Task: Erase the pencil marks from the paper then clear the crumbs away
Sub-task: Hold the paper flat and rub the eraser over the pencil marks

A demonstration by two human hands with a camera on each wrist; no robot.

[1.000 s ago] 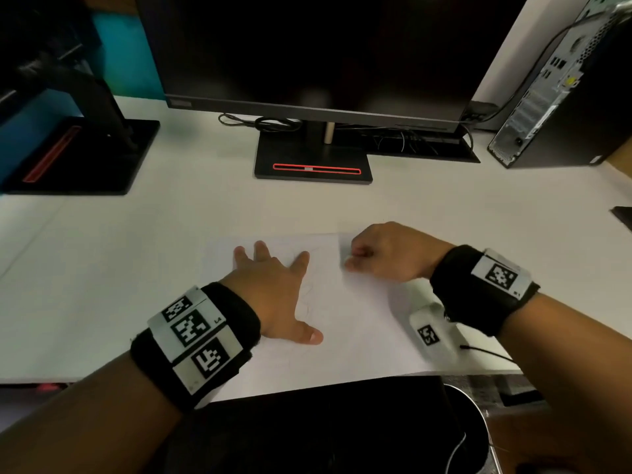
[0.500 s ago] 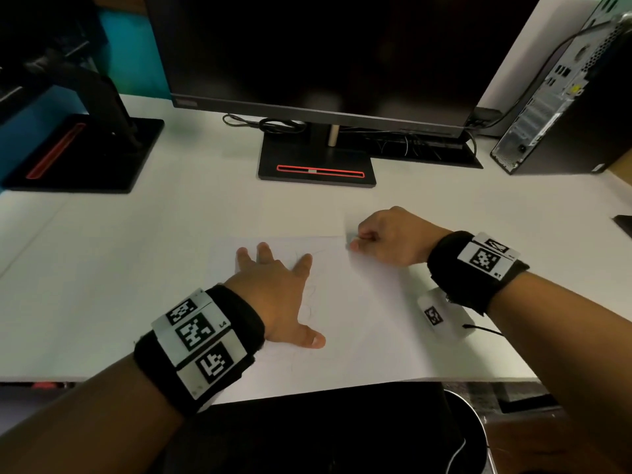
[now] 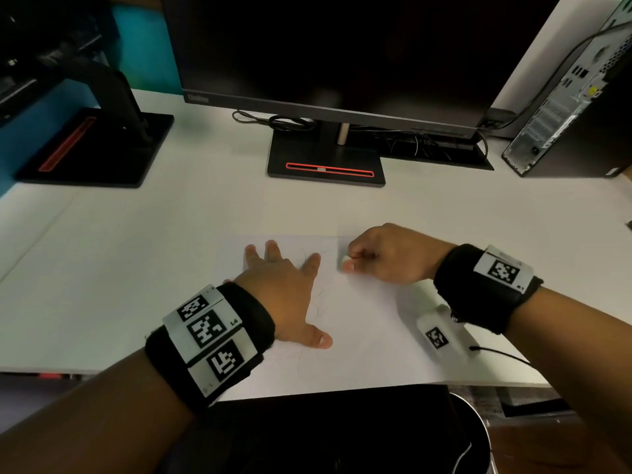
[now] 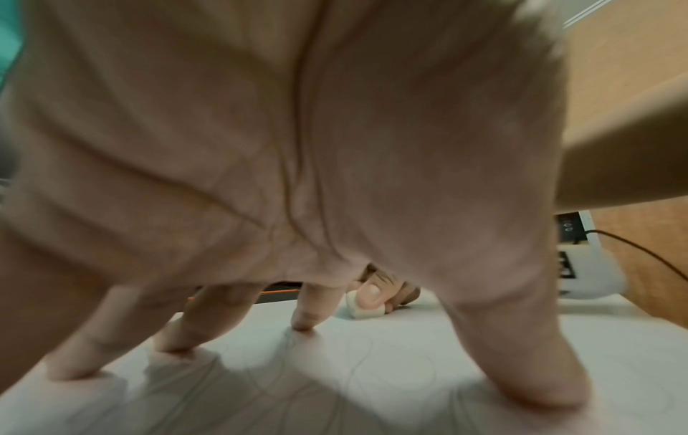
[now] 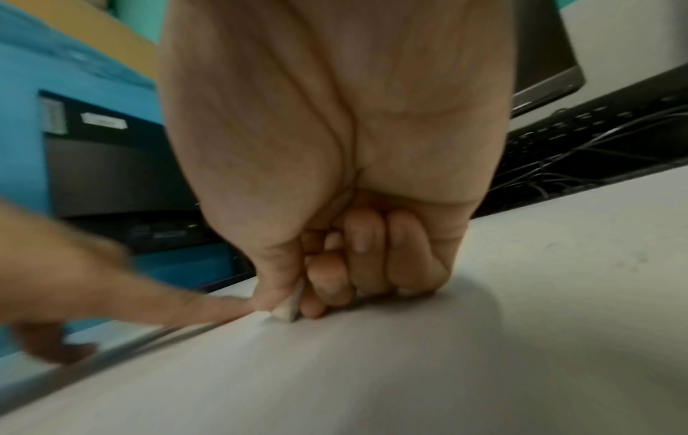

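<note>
A white sheet of paper (image 3: 369, 330) lies on the desk near its front edge, with faint looping pencil marks (image 3: 316, 304) on it; the pencil marks (image 4: 372, 359) show more clearly in the left wrist view. My left hand (image 3: 284, 289) lies flat with spread fingers and presses on the paper's left part. My right hand (image 3: 383, 258) pinches a small white eraser (image 3: 344, 260) between thumb and fingers near the sheet's far edge. The eraser (image 4: 363, 309) touches the paper, and in the right wrist view only a corner of the eraser (image 5: 286, 313) shows under the thumb.
A dark monitor stands at the back, its stand base (image 3: 326, 164) well beyond the paper. A second black stand (image 3: 95, 148) is at the back left, a computer tower (image 3: 574, 104) at the back right. Cables (image 3: 431, 145) lie behind the monitor. The desk's front edge (image 3: 342, 388) is close.
My right hand with the eraser moved away from me and a little to the right, then came back slightly toward the left. The left hand kept pressing the paper.
</note>
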